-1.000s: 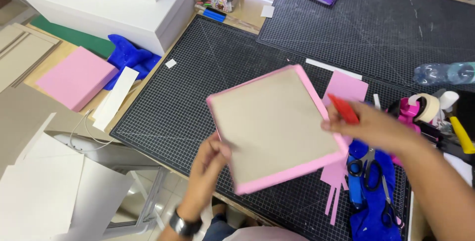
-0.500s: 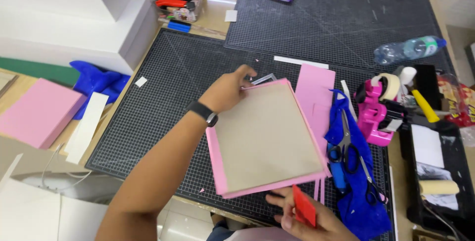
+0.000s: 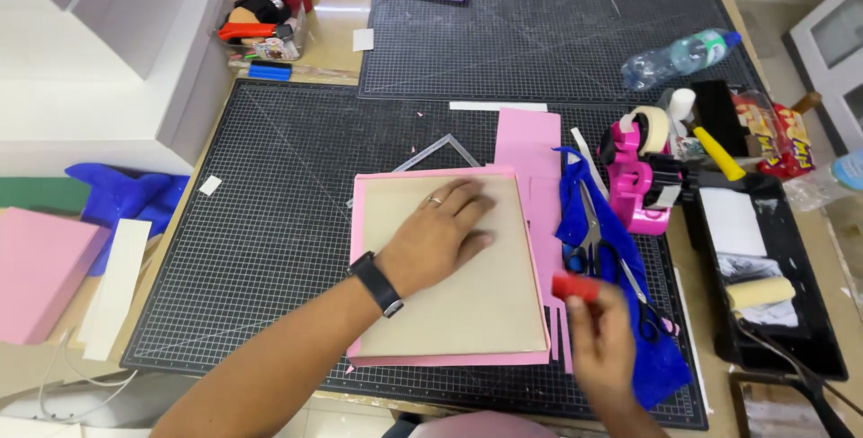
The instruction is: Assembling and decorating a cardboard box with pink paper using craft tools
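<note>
Pink-edged grey board (image 3: 467, 303) lies flat under the left hand (image 3: 440, 236), whose fingers are spread open and pressed palm-down on the upper middle of it, holding nothing. The right hand (image 3: 600, 330), just right of the board's lower corner, is closed around one small red tube (image 3: 575, 288), likely a glue stick, with its end pointing toward the left hand.

The board looks stiff and light, a card panel wrapped in thin pink paper; its flat face gives little to pinch, so I would take it by two opposite edges, where the pink border folds over. The paper itself seems soft and easily creased.

Just beyond the left fingertips one metal set square (image 3: 439, 152) shows from behind the board. Right of the left hand lies a loose pink sheet (image 3: 526, 146), then a blue cloth (image 3: 629, 312) with one pair of scissors (image 3: 593, 240) on it, above the right hand. Further right stand one pink tape dispenser (image 3: 638, 177), one black tray (image 3: 764, 276) holding one small roller (image 3: 760, 292), and, farther off, one plastic bottle (image 3: 679, 56). All rest on black cutting mats (image 3: 270, 222) covering the table.
</note>
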